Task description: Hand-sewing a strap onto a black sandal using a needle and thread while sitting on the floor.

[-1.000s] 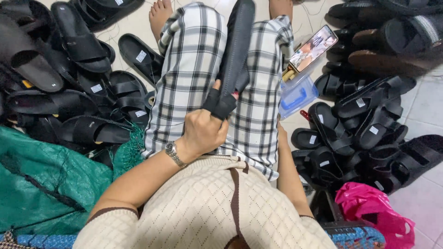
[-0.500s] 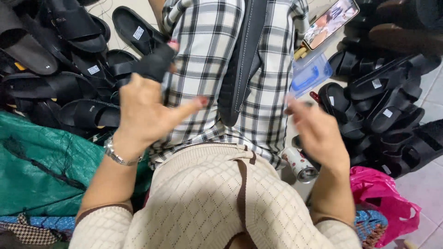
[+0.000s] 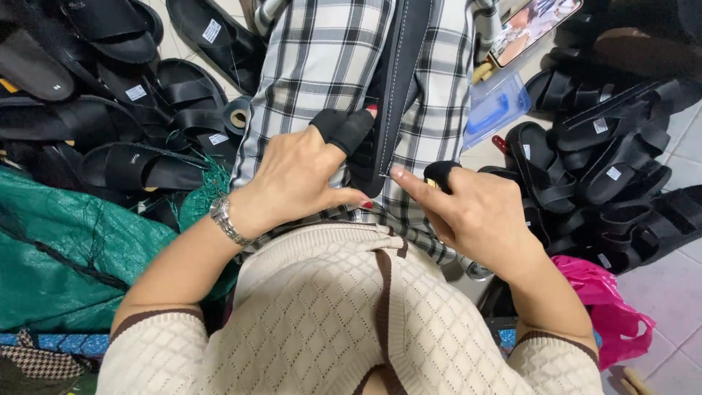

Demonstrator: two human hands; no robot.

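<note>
A long black sole piece [image 3: 401,80] with a line of pale stitching along its edge lies lengthwise on the person's checked lap [image 3: 322,66], its near end between the two hands. The left hand [image 3: 303,179], two fingers capped in black guards, curls around that end and grips it; the right hand [image 3: 479,212] holds nothing, its forefinger stretched out to touch the stitched edge near the bottom corner (a black guard sits on one finger there too). Judging by the finished black sandals [image 3: 128,110] heaped on both sides, many pairs look complete, while this piece appears unfinished and under check.
</note>
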